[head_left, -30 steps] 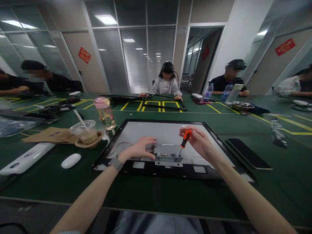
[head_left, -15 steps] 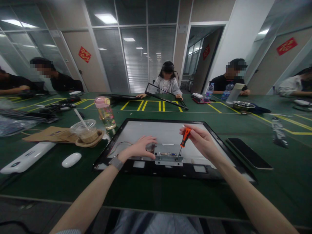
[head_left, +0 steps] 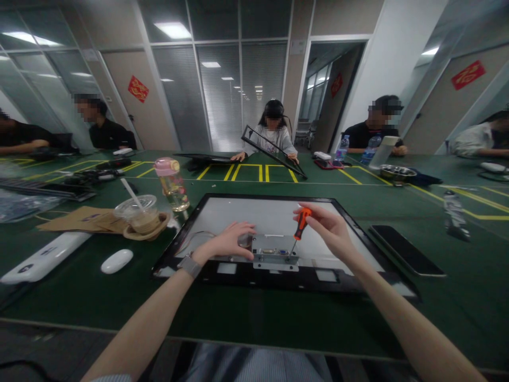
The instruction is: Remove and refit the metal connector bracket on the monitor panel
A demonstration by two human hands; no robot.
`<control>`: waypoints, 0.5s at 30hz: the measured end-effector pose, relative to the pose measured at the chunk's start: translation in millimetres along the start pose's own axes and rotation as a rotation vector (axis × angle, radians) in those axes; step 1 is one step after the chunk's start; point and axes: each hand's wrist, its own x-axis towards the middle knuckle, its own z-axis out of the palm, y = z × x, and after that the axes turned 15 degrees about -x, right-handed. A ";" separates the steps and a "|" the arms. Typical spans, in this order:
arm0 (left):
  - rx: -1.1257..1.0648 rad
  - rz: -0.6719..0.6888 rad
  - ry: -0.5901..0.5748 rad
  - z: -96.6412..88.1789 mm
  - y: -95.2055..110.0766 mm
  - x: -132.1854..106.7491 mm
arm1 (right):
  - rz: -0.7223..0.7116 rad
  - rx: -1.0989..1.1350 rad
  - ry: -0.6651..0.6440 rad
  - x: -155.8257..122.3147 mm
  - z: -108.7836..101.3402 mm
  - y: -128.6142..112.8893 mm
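In the head view, my right hand (head_left: 324, 228) is closed on an orange-and-black screwdriver (head_left: 303, 223). The tool is tilted, its tip pointing down at the right end of a metal bracket (head_left: 274, 259) with connector ports; whether it sits in a screw is too small to tell. My left hand (head_left: 226, 241) is curved at the bracket's left end, thumb and fingers apart, the thumb appearing to touch the bracket's edge. Under both hands lies a black-framed display panel (head_left: 238, 207) with a pale back and thin wires at the left.
Left of the panel are a white mouse-like case (head_left: 116, 261), a long white device (head_left: 43, 260), an iced drink cup (head_left: 139, 212) and a pink-lidded bottle (head_left: 173, 185). A phone (head_left: 405, 249) lies right. Opposite, a person (head_left: 274, 135) handles a black frame (head_left: 274, 151).
My hands and the screwdriver have stayed almost in place. Across the table, the person's black frame has tilted and shifted slightly right. A person at the left has leaned to the right.
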 end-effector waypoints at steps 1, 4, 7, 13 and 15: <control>0.000 -0.002 0.001 0.0 0.7 -0.2 | -0.011 -0.032 0.033 0.6 0.2 -0.3; -0.004 0.003 0.000 -0.4 0.6 -0.7 | -0.058 -0.111 0.113 1.6 0.7 0.4; -0.005 0.010 -0.004 -0.6 -1.7 -0.5 | -0.076 -0.093 0.080 0.9 0.6 3.0; 0.000 0.001 -0.010 -0.4 -2.6 0.1 | -0.002 0.026 0.019 -0.7 2.3 6.9; -0.001 0.002 -0.006 -0.4 -1.5 -0.2 | -0.005 -0.033 0.082 -0.6 3.2 5.9</control>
